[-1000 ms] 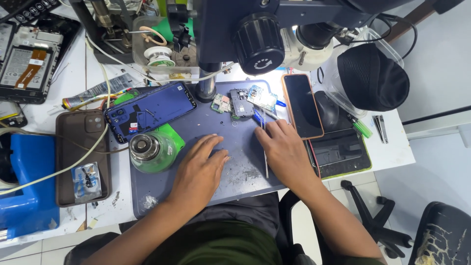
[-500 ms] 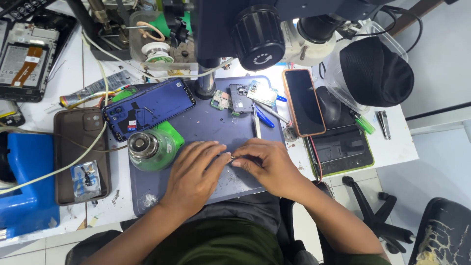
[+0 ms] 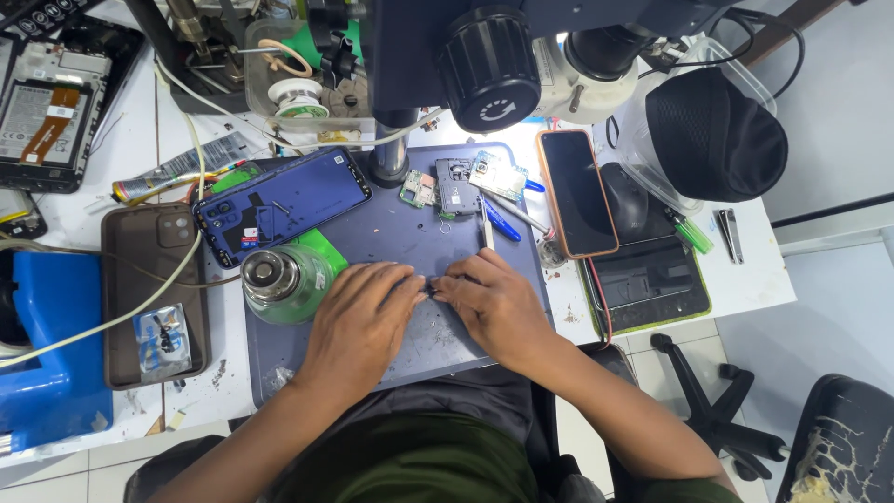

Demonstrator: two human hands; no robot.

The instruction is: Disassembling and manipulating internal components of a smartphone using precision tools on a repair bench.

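White workbench (image 3: 745, 251) carries a grey mat (image 3: 410, 237) and phone (image 3: 575, 191).

Left hand (image 3: 358, 317) and right hand (image 3: 494, 303) meet fingertip to fingertip on the grey mat (image 3: 438, 349).

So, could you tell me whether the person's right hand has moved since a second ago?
Yes. The right hand has drawn left, away from the upturned phone, and now meets the left hand on the grey mat.

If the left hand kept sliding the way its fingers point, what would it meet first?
Probably the right hand: the left hand points right across the grey mat, and their fingertips already nearly meet.
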